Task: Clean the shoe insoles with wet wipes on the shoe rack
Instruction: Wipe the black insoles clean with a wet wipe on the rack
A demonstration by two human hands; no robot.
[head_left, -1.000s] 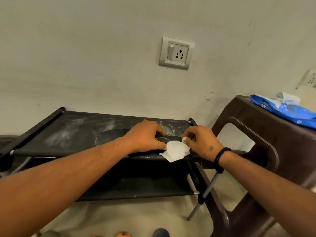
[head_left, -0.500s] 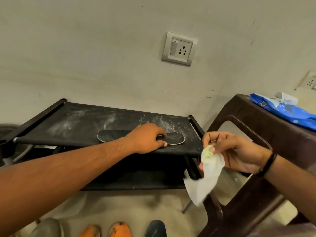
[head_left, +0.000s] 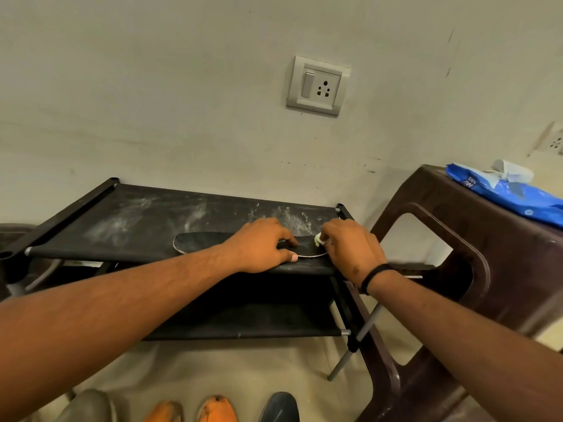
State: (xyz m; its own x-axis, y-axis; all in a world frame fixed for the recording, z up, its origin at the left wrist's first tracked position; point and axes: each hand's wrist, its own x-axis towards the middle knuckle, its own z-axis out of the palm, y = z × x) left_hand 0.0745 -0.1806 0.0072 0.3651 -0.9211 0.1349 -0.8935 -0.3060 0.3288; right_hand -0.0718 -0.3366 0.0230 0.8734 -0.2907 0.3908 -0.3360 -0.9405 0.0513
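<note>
A: Far left first. What is on the floor?

B: A grey shoe (head_left: 88,405) at the bottom edge, then two orange shoes (head_left: 195,409), then a dark blue one (head_left: 280,406). All cut off by the frame.

A: And the rack?

B: Black rack (head_left: 91,239) against the wall, top shelf of dark fabric with pale dusty smears. A lower shelf shows beneath it.

A: Insole?

B: One dark insole (head_left: 198,243) lies flat on the top shelf, toward the front right, long axis running left to right. Its pale edge shows at both ends.

A: Left hand?

B: Left hand (head_left: 262,246) rests palm down on the middle of the insole, fingers (head_left: 289,240) laid flat and slightly spread, thumb at the shelf's front edge. It presses, does not grip.

A: Right hand?

B: Right hand (head_left: 350,248) sits just beside the left, over the insole's right end. Its fingers are curled round a bunched wipe (head_left: 318,239), of which only a small pale wad shows. A black band circles that wrist.

A: Wall?

B: A switch and socket plate (head_left: 316,85) above the rack.

A: Far right?

B: A brown plastic stool (head_left: 475,269) stands just beside the rack. A blue wipes pack (head_left: 518,196) lies on its top, a wipe sticking out.
</note>
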